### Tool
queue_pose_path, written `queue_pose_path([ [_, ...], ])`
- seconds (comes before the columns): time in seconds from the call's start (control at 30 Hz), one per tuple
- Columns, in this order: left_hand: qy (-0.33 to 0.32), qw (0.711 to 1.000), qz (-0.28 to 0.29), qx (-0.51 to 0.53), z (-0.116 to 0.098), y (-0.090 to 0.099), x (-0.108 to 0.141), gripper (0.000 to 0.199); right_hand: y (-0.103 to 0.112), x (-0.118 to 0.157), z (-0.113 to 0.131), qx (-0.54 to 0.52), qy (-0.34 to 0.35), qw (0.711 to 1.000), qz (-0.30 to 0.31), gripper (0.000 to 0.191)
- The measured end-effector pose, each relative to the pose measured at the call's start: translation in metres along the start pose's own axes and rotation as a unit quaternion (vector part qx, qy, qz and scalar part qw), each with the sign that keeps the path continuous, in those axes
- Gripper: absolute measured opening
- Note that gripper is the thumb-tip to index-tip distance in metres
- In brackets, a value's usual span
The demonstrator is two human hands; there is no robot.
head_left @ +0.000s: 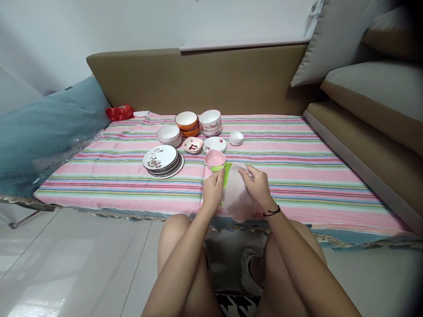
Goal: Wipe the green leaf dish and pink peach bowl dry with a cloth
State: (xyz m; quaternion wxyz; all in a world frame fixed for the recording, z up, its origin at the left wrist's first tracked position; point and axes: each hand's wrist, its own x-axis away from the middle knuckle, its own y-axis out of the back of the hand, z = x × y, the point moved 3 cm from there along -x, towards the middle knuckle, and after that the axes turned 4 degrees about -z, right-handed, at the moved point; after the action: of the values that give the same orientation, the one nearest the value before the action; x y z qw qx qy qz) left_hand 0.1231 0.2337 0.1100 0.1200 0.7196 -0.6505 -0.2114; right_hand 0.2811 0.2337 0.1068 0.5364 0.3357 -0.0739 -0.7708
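Observation:
A pale pinkish cloth [238, 198] with a bright green edge hangs between my two hands, in front of the bed-like seat's near edge. My left hand [213, 190] pinches it by the green border. On its other side, the fingers of my right hand [258, 186] grip the upper right edge. Just beyond the cloth sit pink bowls [215, 157], partly covered by it. Behind them are flowered white plates [214, 144] and a square pink dish [192, 145] with a red figure.
A stack of dark-edged plates [161, 158] stands left. Farther back are white bowls [168, 134], orange bowls [187, 121], patterned bowls [210, 121] and small white dishes [236, 138]. Red wrapped stuff [119, 112] lies far left. Cushions [373, 97] pile up at right.

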Motion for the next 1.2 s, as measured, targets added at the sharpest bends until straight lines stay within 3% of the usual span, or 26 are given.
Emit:
queue_pose_path([
  [0.13,-0.02,1.0,0.008,0.001,-0.0019,0.001,-0.0015,0.047,0.0,0.0008,0.0012,-0.019,0.0,1.0,0.0,0.026],
  [0.27,-0.061,0.993,0.097,-0.008,-0.0041,-0.0024,-0.0026,0.048,0.0001,0.0016,0.0021,-0.069,0.01,0.997,0.024,0.021],
  [0.4,-0.088,0.982,0.167,-0.03,-0.0053,-0.0051,0.0004,0.049,0.001,0.0021,0.0025,-0.053,0.045,0.995,0.066,0.024],
  [0.63,-0.071,0.987,0.13,-0.059,-0.0052,-0.005,0.0026,0.052,0.0038,0.0012,0.0063,0.016,0.06,0.998,0.026,0.039],
  [0.83,-0.006,0.997,0.057,-0.043,-0.0022,-0.0038,0.0022,0.054,-0.0024,0.0004,0.002,-0.011,0.023,1.0,0.019,0.02],
  [0.97,0.007,0.999,0.02,-0.031,0.0001,0.0006,-0.0005,0.052,-0.0019,-0.0005,-0.0026,-0.034,-0.027,0.999,0.005,0.021],
  [1.2,-0.032,0.994,0.094,-0.053,-0.0012,0.0025,-0.004,0.05,0.0023,0.0014,-0.0001,0.081,0.016,0.997,0.007,0.051],
])
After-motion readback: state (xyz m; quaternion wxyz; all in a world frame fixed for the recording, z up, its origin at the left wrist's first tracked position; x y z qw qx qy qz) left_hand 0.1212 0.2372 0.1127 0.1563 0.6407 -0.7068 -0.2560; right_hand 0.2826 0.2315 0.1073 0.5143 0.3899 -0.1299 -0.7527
